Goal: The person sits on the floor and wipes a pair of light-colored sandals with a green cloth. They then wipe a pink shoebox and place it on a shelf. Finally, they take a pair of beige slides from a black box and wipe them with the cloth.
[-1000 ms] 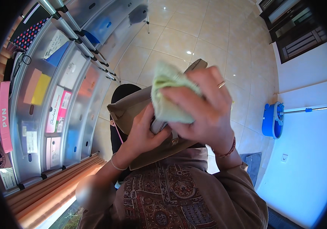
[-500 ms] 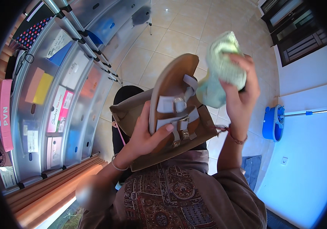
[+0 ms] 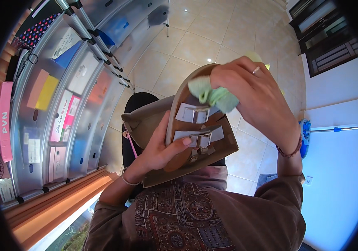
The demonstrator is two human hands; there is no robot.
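Observation:
My left hand (image 3: 156, 152) grips a tan sandal (image 3: 176, 118) by its side, thumb beside a buckle on one of its pale straps. The sandal is tilted up over an open brown cardboard box (image 3: 145, 121) in my lap, and another buckle shows below that thumb. In my right hand (image 3: 254, 102) is a bunched pale green cloth (image 3: 219, 97), fingers closed around it, lying against the toe end of the footbed. My right fingers partly hide that end of the sandal.
Translucent shelves (image 3: 41, 142) of boxes with metal poles (image 3: 91, 39) line my left, above an orange curtain (image 3: 62, 201). Tiled floor (image 3: 166, 50) lies ahead. To my right are a blue mop bucket (image 3: 304, 142) with a long handle, a white wall and dark framed panels (image 3: 323, 42).
Half a second ago my right hand had lifted the cloth away to the right; it has come back down onto the sandal's toe end. My left hand still grips the sandal.

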